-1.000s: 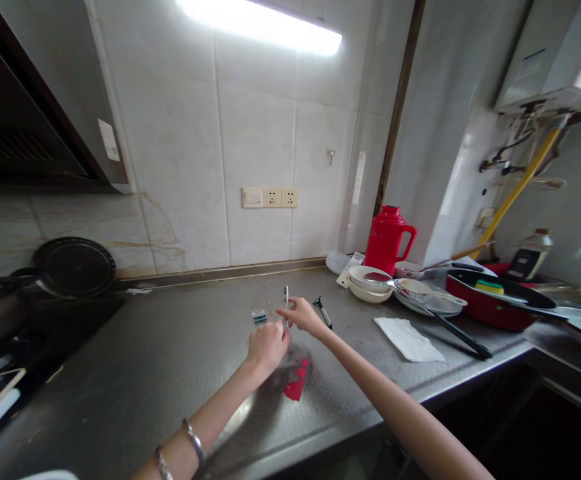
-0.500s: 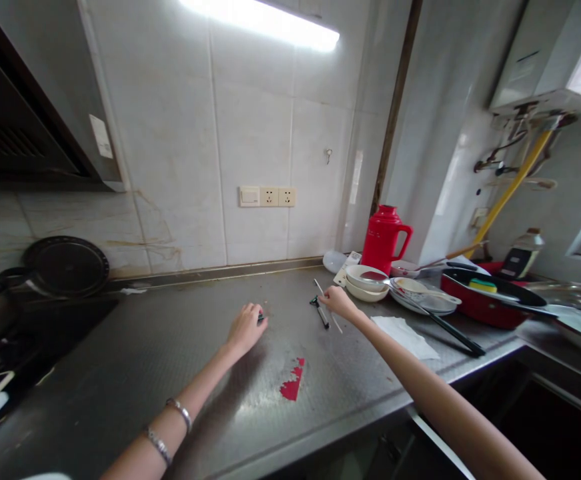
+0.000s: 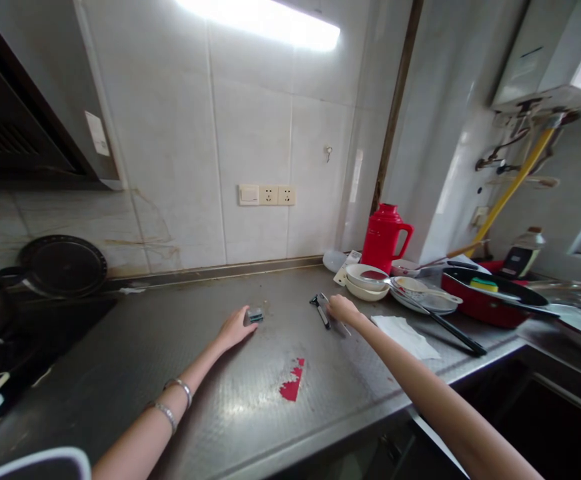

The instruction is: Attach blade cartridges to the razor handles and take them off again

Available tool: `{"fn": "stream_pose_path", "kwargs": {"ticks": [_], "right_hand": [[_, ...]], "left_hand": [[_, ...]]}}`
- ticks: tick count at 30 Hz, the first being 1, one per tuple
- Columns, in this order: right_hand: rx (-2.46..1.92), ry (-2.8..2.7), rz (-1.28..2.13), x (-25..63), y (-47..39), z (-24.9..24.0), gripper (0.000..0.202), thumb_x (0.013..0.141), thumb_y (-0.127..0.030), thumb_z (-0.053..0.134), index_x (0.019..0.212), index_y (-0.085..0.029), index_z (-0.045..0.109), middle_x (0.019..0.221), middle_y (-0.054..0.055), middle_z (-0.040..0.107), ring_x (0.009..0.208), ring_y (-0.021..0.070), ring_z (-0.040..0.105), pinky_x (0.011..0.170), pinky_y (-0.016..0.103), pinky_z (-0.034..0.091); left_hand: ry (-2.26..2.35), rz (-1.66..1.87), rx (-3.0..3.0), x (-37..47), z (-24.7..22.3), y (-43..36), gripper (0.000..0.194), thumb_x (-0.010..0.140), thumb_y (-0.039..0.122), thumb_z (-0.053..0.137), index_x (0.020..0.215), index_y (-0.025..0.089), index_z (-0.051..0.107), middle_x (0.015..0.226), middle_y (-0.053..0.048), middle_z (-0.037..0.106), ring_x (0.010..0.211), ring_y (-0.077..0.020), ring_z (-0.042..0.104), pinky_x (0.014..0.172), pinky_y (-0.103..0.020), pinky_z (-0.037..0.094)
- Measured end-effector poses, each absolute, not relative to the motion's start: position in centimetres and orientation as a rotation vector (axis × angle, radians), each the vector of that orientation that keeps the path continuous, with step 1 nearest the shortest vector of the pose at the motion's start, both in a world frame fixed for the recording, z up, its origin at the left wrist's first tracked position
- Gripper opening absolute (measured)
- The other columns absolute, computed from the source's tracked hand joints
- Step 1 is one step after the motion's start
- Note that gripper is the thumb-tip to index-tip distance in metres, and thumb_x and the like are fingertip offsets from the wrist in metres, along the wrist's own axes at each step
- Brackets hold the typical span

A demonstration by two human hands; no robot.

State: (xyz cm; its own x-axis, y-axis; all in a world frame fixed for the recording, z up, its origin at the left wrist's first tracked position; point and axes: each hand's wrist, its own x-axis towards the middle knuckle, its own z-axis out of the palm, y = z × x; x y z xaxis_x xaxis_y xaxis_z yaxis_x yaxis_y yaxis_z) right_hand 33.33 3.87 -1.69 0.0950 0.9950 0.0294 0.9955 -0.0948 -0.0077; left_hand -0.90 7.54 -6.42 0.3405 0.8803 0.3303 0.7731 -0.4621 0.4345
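My left hand (image 3: pixel 235 329), with two silver bangles on its forearm, is closed on a small clear and dark-green piece (image 3: pixel 255 315) at the counter surface; its exact kind is unclear. My right hand (image 3: pixel 343 310) is closed around a thin, pale stick (image 3: pixel 346 329), whose ends show on both sides of the fingers. Just left of that hand lies a razor-like tool (image 3: pixel 321 312) with a dark head and a grey and black handle. A torn red patch (image 3: pixel 291 383) lies on the steel counter (image 3: pixel 220 427) between my forearms.
At right stand a red thermos (image 3: pixel 383 240), stacked bowls (image 3: pixel 367 292), a white cloth or paper (image 3: pixel 406 337) and a red pan (image 3: pixel 485 303) with a sponge. A black-handled utensil (image 3: pixel 453 333) reaches toward the front edge. The stove (image 3: pixel 25 347) is at left.
My left hand has shifted slightly left, showing more of the small piece at its fingertips. My right hand has moved slightly right and down with the stick.
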Motion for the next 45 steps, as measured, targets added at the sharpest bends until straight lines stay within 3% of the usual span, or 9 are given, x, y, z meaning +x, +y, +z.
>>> {"fn": "stream_pose_path", "kwargs": {"ticks": [10, 17, 23, 28, 33, 39, 45], "right_hand": [[-2.302, -2.122, -0.041, 33.1, 3.3, -2.1, 0.036, 0.086, -0.032, 0.037, 0.093, -0.010, 0.065, 0.098, 0.018, 0.064, 0.090, 0.0259, 0.062, 0.069, 0.028, 0.046], [-2.274, -2.059, -0.077, 33.3, 3.2, -1.4, 0.045, 0.088, -0.038, 0.031, 0.094, -0.010, 0.065, 0.097, 0.019, 0.064, 0.089, 0.0264, 0.062, 0.069, 0.030, 0.045], [-2.164, -2.094, -0.121, 32.7, 2.8, 0.2, 0.038, 0.087, -0.035, 0.034, 0.103, -0.014, 0.062, 0.097, 0.015, 0.064, 0.092, 0.0243, 0.060, 0.072, 0.028, 0.042], [-1.827, -2.339, 0.015, 30.8, 2.4, 1.7, 0.038, 0.079, -0.036, 0.050, 0.113, -0.024, 0.057, 0.091, 0.004, 0.066, 0.085, 0.0181, 0.060, 0.069, 0.022, 0.041], [-1.424, -2.576, 0.312, 28.2, 1.7, 2.7, 0.071, 0.061, -0.046, 0.067, 0.124, -0.019, 0.048, 0.110, 0.007, 0.059, 0.081, 0.0167, 0.058, 0.068, 0.023, 0.042], [-1.311, -2.671, 0.246, 26.8, 1.0, 2.6, 0.058, 0.062, -0.047, 0.067, 0.110, -0.017, 0.058, 0.098, 0.007, 0.062, 0.079, 0.0184, 0.058, 0.068, 0.025, 0.043], [-1.386, -2.615, 0.283, 28.9, 1.8, 2.8, 0.057, 0.061, -0.045, 0.068, 0.110, -0.017, 0.059, 0.096, 0.007, 0.063, 0.077, 0.0173, 0.058, 0.067, 0.023, 0.043]], "left_hand": [[1.355, 0.925, 2.293, -0.4, -7.3, 8.7, 0.058, 0.067, 0.035, 0.060, 0.117, 0.009, 0.048, 0.117, -0.015, 0.056, 0.106, -0.0246, 0.053, 0.092, -0.035, 0.039], [1.335, 0.929, 2.291, 0.3, -7.5, 9.0, 0.049, 0.066, 0.022, 0.059, 0.113, 0.012, 0.050, 0.112, -0.014, 0.059, 0.102, -0.0227, 0.056, 0.090, -0.034, 0.040], [1.376, 0.934, 2.294, 0.6, -6.9, 8.9, 0.045, 0.065, 0.018, 0.061, 0.108, 0.013, 0.051, 0.104, -0.012, 0.062, 0.096, -0.0214, 0.057, 0.086, -0.034, 0.042], [1.285, 1.022, 2.368, 2.7, -5.0, 7.2, 0.042, 0.062, 0.020, 0.066, 0.101, 0.015, 0.054, 0.099, -0.010, 0.062, 0.094, -0.0228, 0.056, 0.084, -0.036, 0.041], [0.997, 0.932, 2.341, 6.0, -2.8, 4.2, 0.058, 0.062, 0.025, 0.068, 0.115, 0.015, 0.046, 0.101, -0.010, 0.061, 0.094, -0.0210, 0.057, 0.085, -0.034, 0.042], [0.903, 0.870, 2.351, 7.7, -1.8, 2.3, 0.065, 0.063, 0.028, 0.067, 0.122, 0.018, 0.041, 0.107, -0.009, 0.060, 0.095, -0.0216, 0.057, 0.084, -0.034, 0.043], [0.934, 0.902, 2.316, 6.9, -2.0, 2.6, 0.070, 0.065, 0.040, 0.065, 0.125, 0.017, 0.038, 0.116, -0.013, 0.056, 0.106, -0.0233, 0.053, 0.092, -0.035, 0.039]]}}
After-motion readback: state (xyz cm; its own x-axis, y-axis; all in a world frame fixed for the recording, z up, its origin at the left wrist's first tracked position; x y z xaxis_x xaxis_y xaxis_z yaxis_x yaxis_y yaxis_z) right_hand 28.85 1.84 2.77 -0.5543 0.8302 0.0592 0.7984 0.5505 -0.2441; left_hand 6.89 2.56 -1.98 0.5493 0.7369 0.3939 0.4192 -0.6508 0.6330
